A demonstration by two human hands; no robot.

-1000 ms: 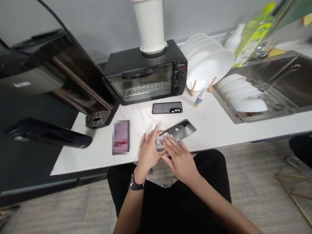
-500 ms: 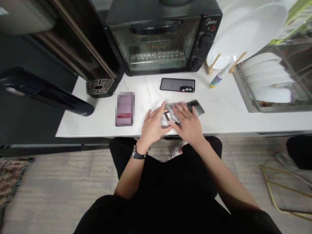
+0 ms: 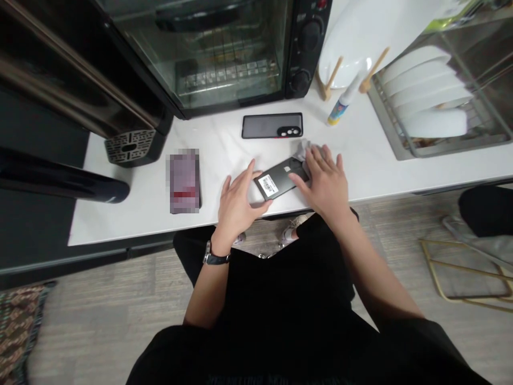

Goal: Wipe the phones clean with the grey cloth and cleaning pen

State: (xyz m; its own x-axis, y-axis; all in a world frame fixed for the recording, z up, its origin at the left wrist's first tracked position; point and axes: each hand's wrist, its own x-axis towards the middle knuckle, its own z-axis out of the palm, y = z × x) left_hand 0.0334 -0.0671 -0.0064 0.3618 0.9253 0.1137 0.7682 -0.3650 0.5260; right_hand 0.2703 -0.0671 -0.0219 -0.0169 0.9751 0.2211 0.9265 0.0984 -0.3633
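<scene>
A dark grey smartphone point(image 3: 281, 181) lies back side up on the white counter, slanted, with a white barcode label near its left end. My left hand point(image 3: 237, 207) steadies that end between thumb and fingers. Under the fingers of my right hand point(image 3: 327, 184) a crumpled grey cloth point(image 3: 304, 149) is pressed on the phone's other end, whose camera area is hidden. Just behind lies a phone case point(image 3: 259, 126) with a black rim and camera cut-outs. To the left is a blurred-out purple rectangular object point(image 3: 184, 181).
A toaster oven point(image 3: 232, 69) stands at the back, beside a black appliance with a drip grille point(image 3: 130, 147). At the right are a white-capped tube point(image 3: 339, 109), a large white plate point(image 3: 360, 32) on a wooden stand, and a rack of white dishes point(image 3: 428, 101).
The cloth has slid right along the phone with my right hand, uncovering the label and the middle of its back. My left hand still holds the left end. The view has shifted.
</scene>
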